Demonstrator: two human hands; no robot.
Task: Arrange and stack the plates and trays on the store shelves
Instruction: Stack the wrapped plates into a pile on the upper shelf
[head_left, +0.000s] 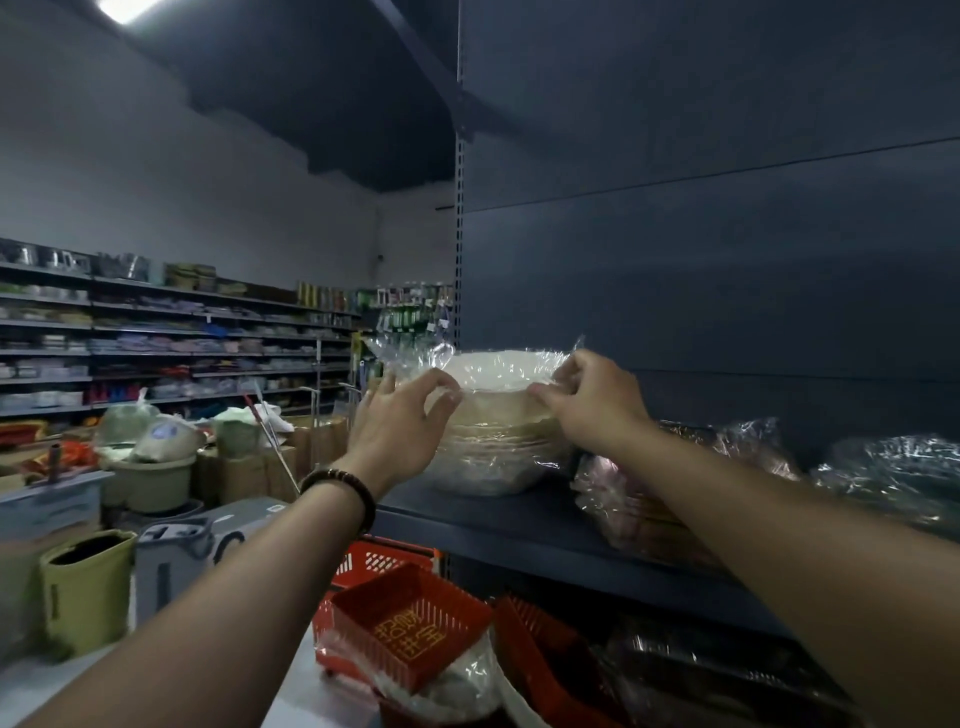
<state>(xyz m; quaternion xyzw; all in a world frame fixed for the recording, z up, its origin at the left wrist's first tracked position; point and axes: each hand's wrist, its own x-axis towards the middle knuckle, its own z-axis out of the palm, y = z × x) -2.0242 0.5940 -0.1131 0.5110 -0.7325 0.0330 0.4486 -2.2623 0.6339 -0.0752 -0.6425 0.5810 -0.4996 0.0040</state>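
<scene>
Shelf (467, 525): dark steel, its deck runs just under both hands.

Plate stack (498, 441): sits on the shelf's left end, between the two sets of fingers. Film-wrapped and upright. My read is that it's being squared up by its top rim, since two-sided contact stops it tipping or sliding.

Left hand (400, 426): fingers (449, 397) curled in a C at the rim. Can't tell if they've actually closed on it.

Right hand (597, 400): fingers (543, 395) clenched, pinching the rim through the wrap.

Counts:
- 1 stack in hand, with several plates nested. The exact number is unreadable through the film.
- 2 more wrapped bundles (639, 499) on the shelf, beyond the right fingers.
- At least 3 red baskets (410, 623), well below the fingers.
</scene>
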